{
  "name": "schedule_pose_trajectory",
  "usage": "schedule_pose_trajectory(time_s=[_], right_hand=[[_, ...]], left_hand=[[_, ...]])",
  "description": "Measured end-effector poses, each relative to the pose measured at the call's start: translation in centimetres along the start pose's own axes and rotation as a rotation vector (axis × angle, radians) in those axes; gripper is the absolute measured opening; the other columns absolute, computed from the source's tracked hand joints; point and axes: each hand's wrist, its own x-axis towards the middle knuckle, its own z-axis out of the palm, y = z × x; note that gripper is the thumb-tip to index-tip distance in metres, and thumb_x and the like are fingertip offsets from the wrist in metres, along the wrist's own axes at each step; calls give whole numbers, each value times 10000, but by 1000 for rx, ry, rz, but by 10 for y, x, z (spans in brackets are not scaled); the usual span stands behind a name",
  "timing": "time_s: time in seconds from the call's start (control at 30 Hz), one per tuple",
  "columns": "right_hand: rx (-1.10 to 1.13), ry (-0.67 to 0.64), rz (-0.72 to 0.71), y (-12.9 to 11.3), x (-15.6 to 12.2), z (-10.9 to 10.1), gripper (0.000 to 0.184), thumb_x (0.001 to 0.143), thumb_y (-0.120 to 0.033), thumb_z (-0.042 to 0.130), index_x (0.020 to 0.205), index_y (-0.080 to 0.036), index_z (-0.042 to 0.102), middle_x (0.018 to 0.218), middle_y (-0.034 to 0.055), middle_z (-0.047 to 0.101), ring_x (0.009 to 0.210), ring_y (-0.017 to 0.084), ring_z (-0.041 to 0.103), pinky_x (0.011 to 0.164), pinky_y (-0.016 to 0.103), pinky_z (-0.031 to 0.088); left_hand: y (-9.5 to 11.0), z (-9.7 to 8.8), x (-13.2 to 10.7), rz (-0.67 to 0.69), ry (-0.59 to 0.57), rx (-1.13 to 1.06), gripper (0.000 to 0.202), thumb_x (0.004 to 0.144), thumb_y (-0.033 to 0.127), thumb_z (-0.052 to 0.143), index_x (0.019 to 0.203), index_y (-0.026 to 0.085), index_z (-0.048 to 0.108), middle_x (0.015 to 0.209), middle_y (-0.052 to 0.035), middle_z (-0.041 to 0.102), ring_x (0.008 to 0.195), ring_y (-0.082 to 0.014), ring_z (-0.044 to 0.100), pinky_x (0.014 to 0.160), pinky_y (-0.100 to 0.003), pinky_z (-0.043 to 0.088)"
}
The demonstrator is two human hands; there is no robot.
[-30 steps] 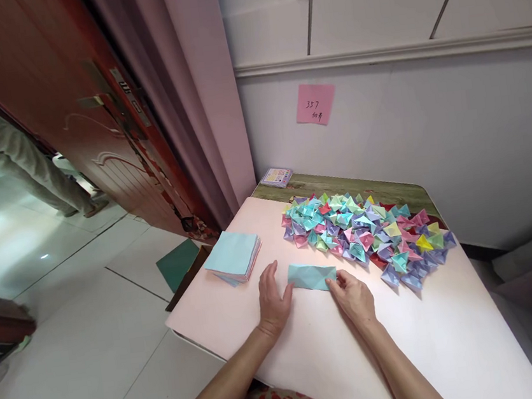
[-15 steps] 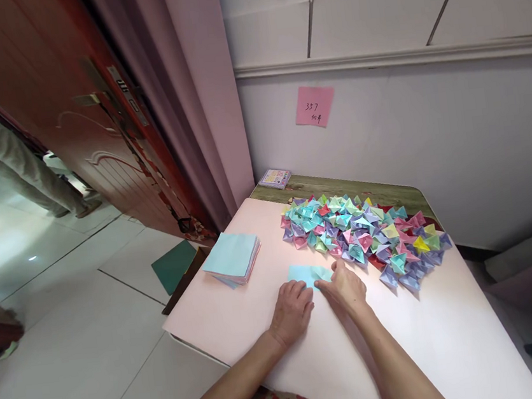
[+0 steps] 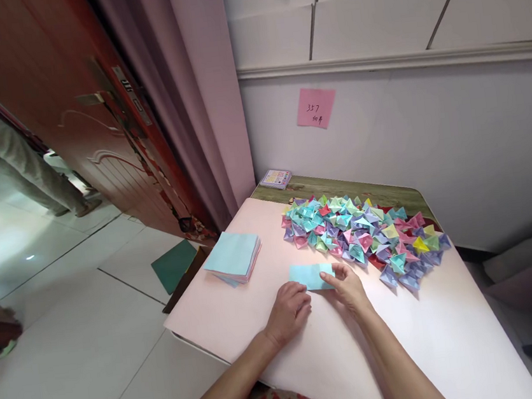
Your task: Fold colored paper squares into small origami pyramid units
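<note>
A light blue sheet of paper (image 3: pixel 310 276), folded into a narrow rectangle, is at the middle of the pink-topped table. My right hand (image 3: pixel 350 287) pinches its right end, thumb on top and fingers behind. At the lower left corner of the paper rests my left hand (image 3: pixel 288 312), its fingers curled and their tips by the paper's edge; whether they grip it I cannot tell. To the left lies a stack of square paper (image 3: pixel 234 254) with a light blue sheet on top. Beyond my right hand spreads a heap of small folded paper pieces (image 3: pixel 356 227) in many colours.
A small printed pad (image 3: pixel 276 178) lies at the table's back left corner. A pink note (image 3: pixel 316 108) is stuck on the wall. An open door (image 3: pixel 93 116) and a green-lidded box (image 3: pixel 175 266) are left of the table. A person (image 3: pixel 6 152) stands beyond the door.
My right thumb and fingers have shifted to the paper's right end, and the paper now shows as a flat, even rectangle. My left hand has moved slightly left and down.
</note>
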Motion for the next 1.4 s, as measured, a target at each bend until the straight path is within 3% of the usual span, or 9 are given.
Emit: schedule_pose_trajectory(time_s=[0.1, 0.2, 0.3, 0.37, 0.47, 0.57, 0.73, 1.0, 1.4], right_hand=[[31, 11, 9, -3, 3, 3, 633, 512, -341, 850, 1071, -183, 597, 1073, 94, 682, 900, 246, 681, 731, 313, 557], [177, -24, 11, -17, -1, 8, 702, 548, -349, 837, 1170, -185, 554, 1124, 104, 675, 967, 243, 678, 816, 321, 549], [373, -76, -23, -37, -16, 16, 683, 630, -369, 803, 1234, -212, 525, 1168, 87, 666, 1040, 227, 663, 875, 320, 537], [413, -85, -51, -48, -30, 20, 661, 676, -362, 783, 1262, -219, 513, 1178, 83, 661, 1072, 226, 651, 896, 334, 535], [371, -79, -120, -57, -50, 19, 689, 722, -388, 760, 1323, -205, 478, 1185, 109, 653, 1045, 246, 663, 888, 374, 547], [232, -157, -199, -58, -62, 5, 688, 804, -436, 694, 1392, -200, 428, 1148, 129, 659, 995, 247, 676, 846, 378, 564], [17, -242, -458, -56, -64, -25, 584, 874, -315, 634, 1413, -275, 414, 1051, 64, 681, 865, 194, 687, 826, 382, 569], [-249, -308, -735, -70, -57, -31, 322, 784, -156, 657, 1079, -267, 725, 929, 45, 741, 757, 200, 692, 643, 307, 577], [-149, -127, -523, -74, -53, -23, 195, 776, -391, 725, 755, -198, 710, 740, 50, 688, 672, 189, 638, 571, 284, 538]], left_hand=[[11, -2, -5, -91, 68, -61, 130, 856, 224, 558, 871, 184, 681, 1032, -97, 673, 1034, -244, 577, 963, -439, 431], [30, -2, -3, -447, 55, -293, 297, 858, 398, 592, 690, 160, 650, 717, -56, 636, 748, -201, 604, 761, -367, 497], [52, 0, 13, -840, -78, -910, 386, 781, 525, 675, 828, 142, 664, 757, -55, 658, 663, -166, 621, 656, -319, 514], [63, 0, 29, -926, 25, -1279, 446, 738, 531, 727, 970, 158, 654, 940, -83, 684, 795, -176, 660, 722, -323, 536], [72, -5, 51, -894, 302, -1430, 410, 659, 441, 825, 870, 132, 659, 882, -71, 692, 796, -164, 663, 762, -315, 551], [76, -18, 63, -893, 357, -1362, 405, 580, 328, 878, 852, 97, 686, 792, -62, 703, 681, -152, 651, 656, -286, 559], [82, -43, 64, -873, 287, -1330, 360, 590, 291, 867, 833, 83, 702, 767, -64, 706, 663, -151, 651, 603, -260, 550], [94, -55, 66, -788, 70, -1272, 359, 639, 326, 835, 876, 87, 710, 774, -83, 703, 630, -152, 633, 545, -250, 531], [90, -48, 71, -711, 65, -1102, 417, 743, 456, 744, 953, 97, 711, 861, -131, 730, 688, -225, 695, 602, -326, 570]])
